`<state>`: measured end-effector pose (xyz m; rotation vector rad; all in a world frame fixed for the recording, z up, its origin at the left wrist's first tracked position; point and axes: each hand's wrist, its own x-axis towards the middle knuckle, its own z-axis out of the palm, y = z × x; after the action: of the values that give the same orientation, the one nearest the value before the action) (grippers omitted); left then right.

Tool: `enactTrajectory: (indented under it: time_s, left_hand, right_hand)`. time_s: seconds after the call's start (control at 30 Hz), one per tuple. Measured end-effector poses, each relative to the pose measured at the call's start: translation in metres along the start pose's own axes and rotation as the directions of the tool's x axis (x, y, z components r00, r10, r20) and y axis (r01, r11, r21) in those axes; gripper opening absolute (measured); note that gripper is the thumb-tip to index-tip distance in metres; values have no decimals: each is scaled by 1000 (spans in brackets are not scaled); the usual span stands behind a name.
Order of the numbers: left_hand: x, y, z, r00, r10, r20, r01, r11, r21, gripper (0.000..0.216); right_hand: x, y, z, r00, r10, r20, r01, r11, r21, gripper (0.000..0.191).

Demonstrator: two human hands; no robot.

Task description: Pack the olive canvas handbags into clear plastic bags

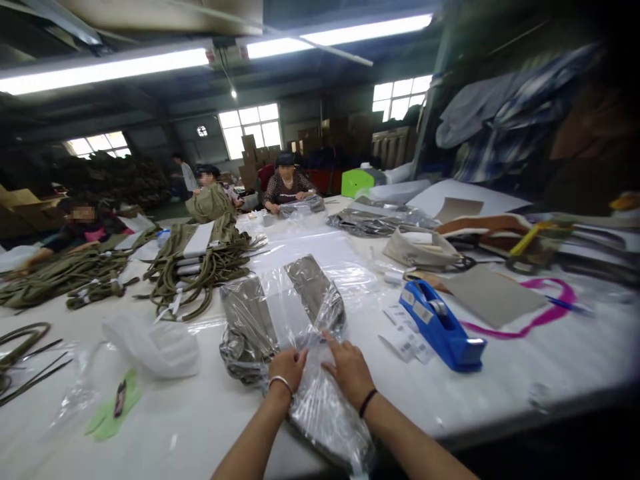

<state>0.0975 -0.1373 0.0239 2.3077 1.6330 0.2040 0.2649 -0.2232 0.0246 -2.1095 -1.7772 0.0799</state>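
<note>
A folded olive-green fabric item (pixel 253 307) with a white paper band (pixel 286 310) across it lies in a clear plastic bag (pixel 327 413) on the table in front of me. My left hand (pixel 287 370) rests at the bag's near middle, fingers curled in on the plastic and thumb up. Just to its right, my right hand (pixel 349 370) touches the bag with its index finger stretched forward and its thumb apart. The loose plastic runs between my wrists toward the table's near edge.
Right of the bag stand a blue tape dispenser (pixel 440 327) and white label stickers (pixel 407 337). Olive bundles with cords (pixel 200 267) lie to the left, near a crumpled white bag (pixel 153 347) and small snips (pixel 120 399). A person (pixel 289 187) works across the table.
</note>
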Motion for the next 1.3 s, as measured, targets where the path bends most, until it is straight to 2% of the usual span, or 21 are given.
enactTrajectory:
  time_s: [0.1, 0.2, 0.3, 0.37, 0.43, 0.57, 0.67, 0.8, 1.0, 1.1, 1.13, 1.2, 1.23, 1.3]
  left_hand:
    - [-3, 3, -4, 1000, -15, 25, 14, 1000, 5, 52]
    - [-3, 5, -5, 999, -32, 41, 32, 999, 1, 54]
    - [-2, 5, -4, 999, -40, 36, 40, 999, 4, 54]
    - [-2, 5, -4, 999, -34, 29, 35, 999, 0, 54]
    - [-3, 5, -5, 999, -24, 22, 24, 1000, -3, 56]
    - [-7, 6, -6, 1000, -7, 27, 6, 1000, 23, 58]
    - [-8, 8, -7, 999, 13, 46, -16, 998, 62, 57]
    - [-8, 13, -7, 997, 37, 74, -45, 993, 113, 55]
    - [-5, 17, -8, 994, 38, 101, -52, 989, 141, 57]
    - [-6, 16, -9, 994, 43, 102, -57, 989, 135, 57]
    - [-6, 16, -8, 994, 45, 101, -58, 990, 130, 57]
    - [-7, 15, -8, 994, 50, 97, -61, 991, 116, 58]
    - [-7, 15, -7, 994, 51, 92, -61, 992, 108, 58]
    - [-6, 14, -4, 995, 52, 88, -61, 993, 101, 58]
  right_hand:
    - [-4, 11, -8, 999, 12, -44, -11, 1000, 2, 61]
    - [1, 19, -16, 997, 37, -62, -23, 979, 203, 44]
    - [17, 15, -20, 993, -87, 82, 48, 919, 392, 36]
    - [32, 7, -20, 963, -166, 213, 86, 937, 339, 36]
    - [49, 0, -17, 940, -143, 310, 86, 978, 191, 32]
    - [70, -6, -14, 908, -87, 411, 94, 996, 3, 29]
    - [72, -10, -16, 901, -42, 432, 91, 991, -93, 32]
    - [70, -18, -16, 902, 46, 430, 40, 981, -190, 36]
    - [71, -17, -23, 910, 70, 408, 20, 977, -213, 24]
    - [63, -12, -31, 929, 89, 359, -6, 974, -224, 24]
    - [58, -10, -32, 946, 64, 318, 6, 977, -213, 26]
    - [42, -7, -27, 977, -81, 196, 111, 983, -147, 30]
    - [33, -4, -21, 974, -183, 131, 197, 975, -103, 32]
    - [15, 4, -3, 933, -354, 63, 356, 934, -39, 39]
